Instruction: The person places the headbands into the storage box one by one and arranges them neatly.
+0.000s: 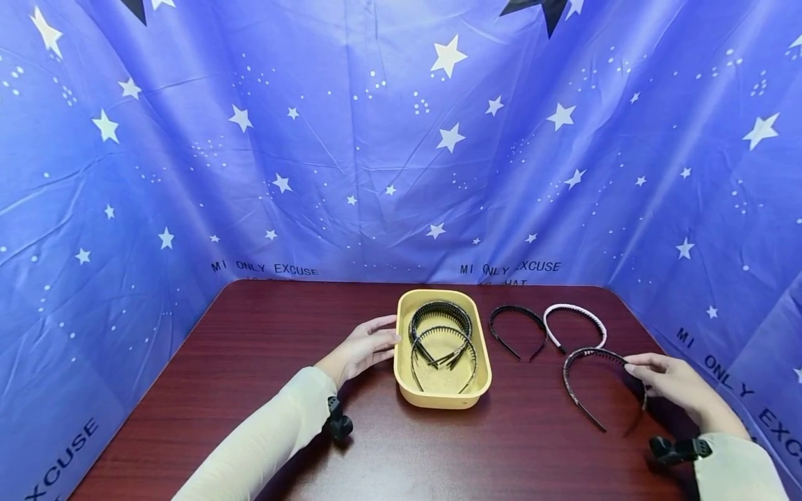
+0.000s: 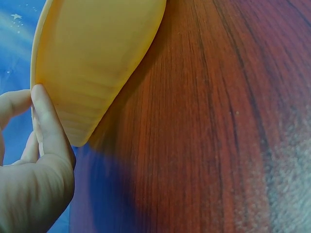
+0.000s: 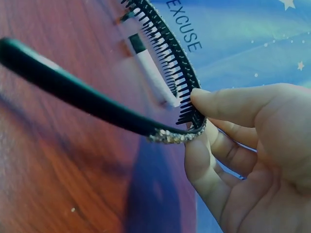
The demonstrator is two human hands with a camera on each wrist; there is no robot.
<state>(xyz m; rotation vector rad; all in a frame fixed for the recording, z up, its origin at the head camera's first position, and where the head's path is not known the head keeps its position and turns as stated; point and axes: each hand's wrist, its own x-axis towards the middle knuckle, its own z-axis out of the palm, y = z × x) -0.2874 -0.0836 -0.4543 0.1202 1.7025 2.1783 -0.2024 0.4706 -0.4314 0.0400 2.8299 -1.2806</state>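
Observation:
My right hand (image 1: pixel 673 383) pinches a black headband (image 3: pixel 73 92) between thumb and fingers at one side of its arc. The headband has comb teeth along its inside and a glittery outer face. It hangs over the table's right side, overlapping a white headband in the head view. With my left hand (image 1: pixel 366 348) I hold the left rim of a yellow plastic tray (image 2: pixel 102 53), the thumb against its outer wall. Inside the tray lie several dark toothed headbands (image 1: pixel 441 306), bunched together, with a thinner black headband (image 1: pixel 413 365) in front.
Right of the tray, a black headband (image 1: pixel 516 308) and a white headband (image 1: pixel 576 308) lie side by side on the dark red wooden table (image 1: pixel 282 320). Blue star-printed cloth (image 1: pixel 351 139) hangs behind the table and along both sides.

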